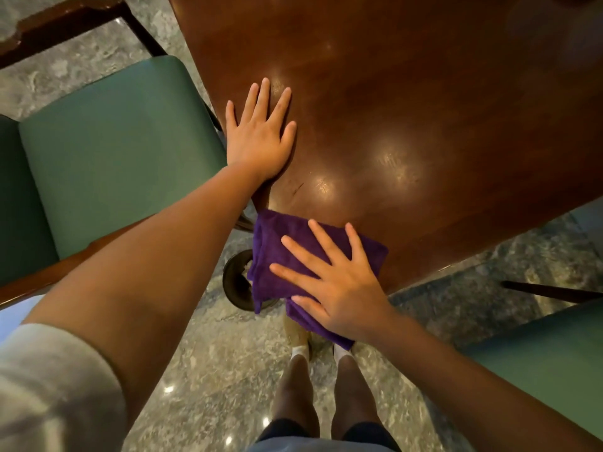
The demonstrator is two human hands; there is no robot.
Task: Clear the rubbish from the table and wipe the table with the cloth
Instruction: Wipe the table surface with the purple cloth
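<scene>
A dark brown wooden table [408, 93] fills the upper right of the head view, its near corner pointing toward me. A folded purple cloth [277, 252] lies on that corner and hangs partly over the edge. My right hand [336, 282] presses flat on the cloth with fingers spread. My left hand [257, 135] rests flat on the bare tabletop near the left edge, fingers apart, holding nothing. No rubbish shows on the visible tabletop.
A green-cushioned chair [120, 151] stands close against the table's left side. Another green seat [554, 363] sits at the lower right. The round table base [235, 282] is below the corner. My legs and feet [303, 353] stand on the grey marble floor.
</scene>
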